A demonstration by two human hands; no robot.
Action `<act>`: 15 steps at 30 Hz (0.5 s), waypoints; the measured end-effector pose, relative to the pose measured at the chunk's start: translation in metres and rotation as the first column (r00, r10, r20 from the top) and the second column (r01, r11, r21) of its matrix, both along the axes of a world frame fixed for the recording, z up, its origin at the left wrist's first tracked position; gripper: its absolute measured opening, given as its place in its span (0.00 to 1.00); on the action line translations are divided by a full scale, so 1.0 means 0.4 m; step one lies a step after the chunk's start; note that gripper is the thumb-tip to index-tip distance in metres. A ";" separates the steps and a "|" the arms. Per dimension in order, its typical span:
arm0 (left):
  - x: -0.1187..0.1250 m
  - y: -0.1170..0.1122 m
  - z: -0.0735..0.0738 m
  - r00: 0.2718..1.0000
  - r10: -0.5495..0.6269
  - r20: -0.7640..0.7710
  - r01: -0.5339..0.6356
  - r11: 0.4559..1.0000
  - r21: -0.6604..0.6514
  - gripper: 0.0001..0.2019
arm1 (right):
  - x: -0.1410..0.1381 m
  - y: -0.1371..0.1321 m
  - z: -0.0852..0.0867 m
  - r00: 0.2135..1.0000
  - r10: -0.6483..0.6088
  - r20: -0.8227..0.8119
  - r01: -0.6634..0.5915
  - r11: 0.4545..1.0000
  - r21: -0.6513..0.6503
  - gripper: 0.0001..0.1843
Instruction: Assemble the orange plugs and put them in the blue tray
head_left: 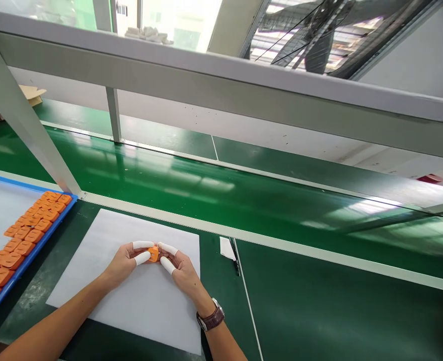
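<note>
A small orange plastic piece (pixel 153 254) is held up over a white sheet (pixel 139 311) on the green bench. My left hand (pixel 126 260) pinches its left side between thumb and forefinger, both in white finger cots. At its right side is my right hand (pixel 182 271), thumb and forefinger also in white cots, fingertips closed at the piece's edge. Whether they grip something smaller there is too fine to see. A watch with a brown strap is on my right wrist. To the left, similar orange pieces (pixel 24 233) lie in rows in a blue-edged tray (pixel 61 210).
Right of the sheet lies a dark slim tool with a white scrap (pixel 227 248). Beyond the bench edge runs a glossy green conveyor belt (pixel 161 175). A grey frame post (pixel 37 125) and crossbar (pixel 221 85) stand ahead. Cardboard (pixel 31 94) sits at far left.
</note>
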State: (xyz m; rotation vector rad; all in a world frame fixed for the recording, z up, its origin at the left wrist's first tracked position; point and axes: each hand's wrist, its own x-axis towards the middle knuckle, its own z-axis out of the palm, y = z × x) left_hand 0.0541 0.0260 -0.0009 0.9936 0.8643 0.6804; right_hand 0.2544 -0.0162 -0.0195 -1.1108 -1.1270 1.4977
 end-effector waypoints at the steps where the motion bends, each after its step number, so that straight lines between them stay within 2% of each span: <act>1: 0.000 0.000 -0.002 1.000 -0.001 0.023 0.001 1.000 -0.001 0.19 | -0.001 0.000 -0.005 1.000 -0.009 0.018 0.009 1.000 0.002 0.24; 5: 0.005 -0.012 -0.014 0.996 0.045 0.080 -0.048 0.998 0.036 0.28 | 0.002 -0.002 -0.049 0.995 -0.033 0.099 0.029 0.999 0.041 0.25; 8: -0.001 -0.020 0.001 0.990 0.128 0.058 -0.134 0.985 0.113 0.26 | 0.010 0.002 -0.083 0.987 -0.051 0.154 0.045 0.998 0.039 0.27; 10: -0.029 -0.018 0.039 0.985 0.175 0.001 -0.171 0.960 0.220 0.23 | 0.016 0.006 -0.089 0.978 -0.038 0.207 0.034 0.999 0.027 0.28; 12: -0.089 -0.011 0.098 0.967 0.240 -0.088 -0.193 0.911 0.364 0.23 | 0.019 0.007 -0.077 0.967 -0.007 0.253 0.003 1.000 0.013 0.28; 15: -0.252 0.002 0.199 0.870 0.430 -0.240 -0.239 0.795 0.557 0.27 | 0.021 0.006 -0.045 0.955 0.038 0.293 -0.033 0.999 -0.020 0.25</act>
